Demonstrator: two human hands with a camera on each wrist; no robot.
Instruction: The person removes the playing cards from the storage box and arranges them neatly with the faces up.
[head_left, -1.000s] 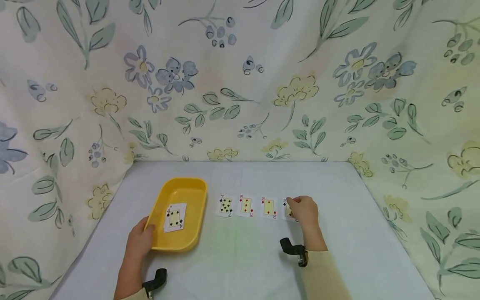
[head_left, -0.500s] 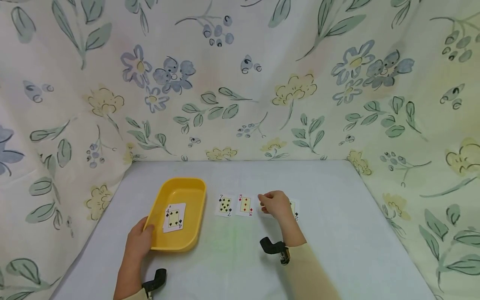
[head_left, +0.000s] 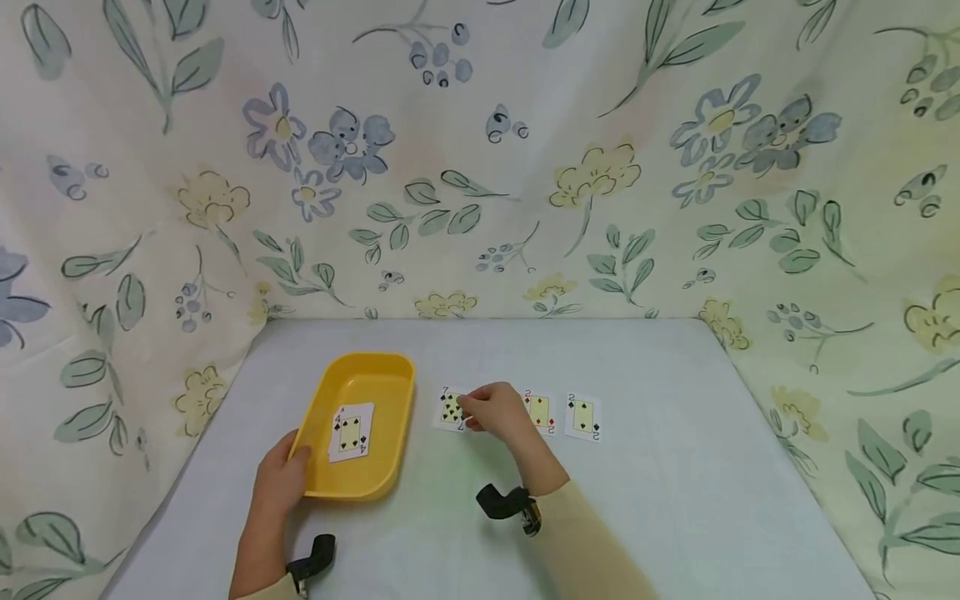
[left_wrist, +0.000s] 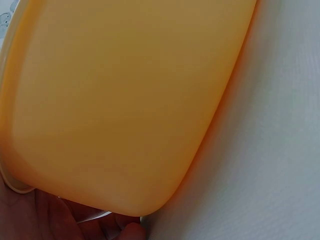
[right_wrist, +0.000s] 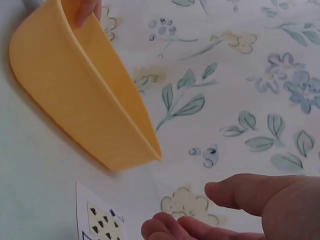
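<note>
My left hand point(head_left: 281, 475) grips the near left side of a yellow plastic tray point(head_left: 386, 467), thumb over the rim. Inside the tray lies the four of spades point(head_left: 349, 432) on top of another card. My right hand point(head_left: 502, 412) hovers at the right edge of the seven of spades point(head_left: 450, 408), covering a red diamond card in the row. In the right wrist view, its thumb point(right_wrist: 235, 192) and fingers stand apart with nothing between them. Farther right lie the two of diamonds point(head_left: 538, 410) and the two of spades point(head_left: 583, 417), face up.
The cards lie in a row on a white-covered table point(head_left: 675, 467), right of the tray. A floral cloth point(head_left: 480, 167) hangs behind the table and along both sides. Each wrist wears a black camera mount point(head_left: 502, 502).
My right hand has moved left from the two of spades, past the two of diamonds, to beside the seven of spades. Both twos are uncovered. My left hand stays on the tray.
</note>
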